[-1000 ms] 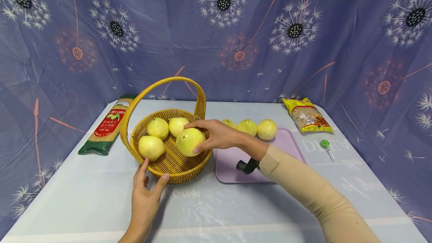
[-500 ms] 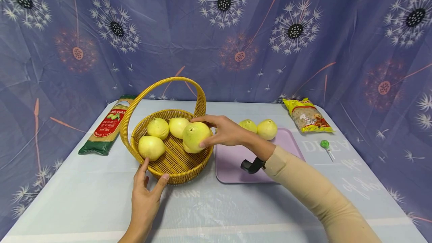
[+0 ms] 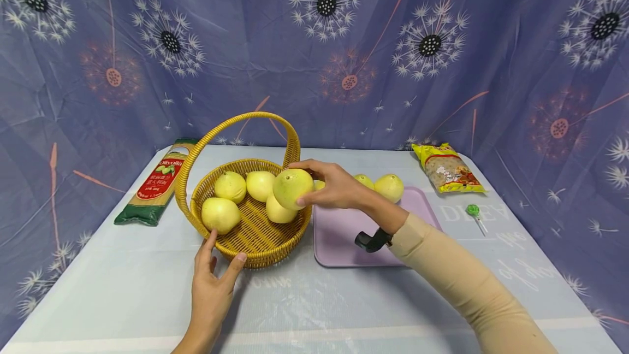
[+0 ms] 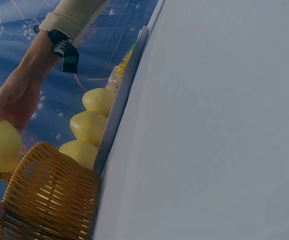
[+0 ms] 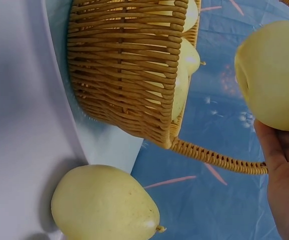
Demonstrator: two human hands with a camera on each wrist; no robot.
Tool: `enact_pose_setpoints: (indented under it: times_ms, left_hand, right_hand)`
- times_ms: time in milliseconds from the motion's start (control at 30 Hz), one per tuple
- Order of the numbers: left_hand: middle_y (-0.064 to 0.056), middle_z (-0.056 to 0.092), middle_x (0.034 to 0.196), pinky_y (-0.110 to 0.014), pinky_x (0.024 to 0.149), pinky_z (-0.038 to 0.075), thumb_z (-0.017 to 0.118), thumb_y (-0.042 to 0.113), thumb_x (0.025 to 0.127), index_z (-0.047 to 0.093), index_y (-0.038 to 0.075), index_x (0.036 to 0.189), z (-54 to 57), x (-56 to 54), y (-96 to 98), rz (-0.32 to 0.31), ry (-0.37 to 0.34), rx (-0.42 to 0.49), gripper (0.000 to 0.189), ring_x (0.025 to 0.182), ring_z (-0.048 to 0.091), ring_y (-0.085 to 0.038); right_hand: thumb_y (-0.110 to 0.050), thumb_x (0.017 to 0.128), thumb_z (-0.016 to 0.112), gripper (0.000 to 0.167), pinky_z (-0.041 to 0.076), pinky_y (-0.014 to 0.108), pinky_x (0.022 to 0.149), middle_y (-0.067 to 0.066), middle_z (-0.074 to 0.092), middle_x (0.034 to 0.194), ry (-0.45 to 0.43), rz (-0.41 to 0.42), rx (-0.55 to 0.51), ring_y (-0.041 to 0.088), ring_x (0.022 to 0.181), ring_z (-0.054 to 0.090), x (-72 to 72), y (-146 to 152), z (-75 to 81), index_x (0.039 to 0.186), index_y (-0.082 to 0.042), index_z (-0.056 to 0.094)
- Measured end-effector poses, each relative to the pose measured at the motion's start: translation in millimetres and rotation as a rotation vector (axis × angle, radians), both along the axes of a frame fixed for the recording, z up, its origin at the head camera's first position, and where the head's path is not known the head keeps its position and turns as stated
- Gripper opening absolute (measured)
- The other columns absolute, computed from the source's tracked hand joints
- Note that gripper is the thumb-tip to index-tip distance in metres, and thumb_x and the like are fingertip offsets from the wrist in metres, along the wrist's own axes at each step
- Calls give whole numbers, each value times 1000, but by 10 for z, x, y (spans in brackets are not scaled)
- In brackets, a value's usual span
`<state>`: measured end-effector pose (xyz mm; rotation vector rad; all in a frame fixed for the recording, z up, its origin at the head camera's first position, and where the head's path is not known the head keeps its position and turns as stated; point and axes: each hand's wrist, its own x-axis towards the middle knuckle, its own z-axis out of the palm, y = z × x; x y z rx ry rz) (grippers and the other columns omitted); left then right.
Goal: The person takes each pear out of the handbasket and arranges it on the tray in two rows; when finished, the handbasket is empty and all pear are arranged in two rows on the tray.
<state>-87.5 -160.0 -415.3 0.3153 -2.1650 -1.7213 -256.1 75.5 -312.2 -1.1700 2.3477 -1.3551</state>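
My right hand [image 3: 334, 184] grips a yellow-green pomelo [image 3: 292, 187], holding it up over the right rim of a woven basket [image 3: 245, 258] with an arched handle. Inside the basket lie several more pomelos, one of them [image 3: 280, 211] partly behind the held fruit. At the basket's near side, my left hand [image 3: 211, 283] touches the rim with index finger and thumb spread apart. A lilac tray [image 3: 339, 253] stands to the right, with pomelos [image 3: 389, 187] along its far edge; my right hand partly covers them. In the right wrist view, the held pomelo [image 5: 274, 75] rests against the fingers.
A green and red pasta packet [image 3: 157, 182] lies left of the basket. At the back right is a yellow snack bag [image 3: 449, 168], with a green lollipop [image 3: 473, 210] in front of it. A purple dandelion-print curtain [image 3: 275, 70] hangs behind the table.
My right hand has moved right and upward with its pomelo, from over the basket's middle to its right rim. Another pomelo in the basket has come into view beneath. My left hand stays put.
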Motion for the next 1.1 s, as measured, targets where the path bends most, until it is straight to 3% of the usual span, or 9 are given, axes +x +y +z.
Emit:
enact_pose_setpoints:
  times_ms: [367,700,800,1100]
  left_hand:
    - [-14,20,154,-56,115,20,70,19,86,26,15,150,1,1,-1,-2,-1,-1,77,145,15,-30]
    - [-15,20,154,-56,115,21,70,19,86,26,14,150,4,2,-2,1,-6,-10,77,144,16,-31]
    - [-15,20,154,-56,115,21,70,19,86,26,14,150,5,0,-2,2,-8,-15,77,144,16,-31]
    - [-15,20,154,-56,115,21,70,19,86,26,14,150,3,0,-4,2,-7,-15,77,144,16,-31]
  right_hand:
    - [-18,75,80,70,51,41,92,3,56,128,-17,-23,-96,20,107,60,-6,90,-6,138,-12,48]
    - [-20,75,80,74,48,36,97,4,54,127,81,-37,-96,18,107,55,-23,155,12,140,-12,47]
    - [-22,74,81,72,47,37,98,2,53,129,83,-70,-89,17,109,54,-24,185,15,138,-17,48]
    - [-13,75,80,68,41,38,109,6,51,133,36,-123,-142,21,121,52,-27,275,40,136,-11,48]
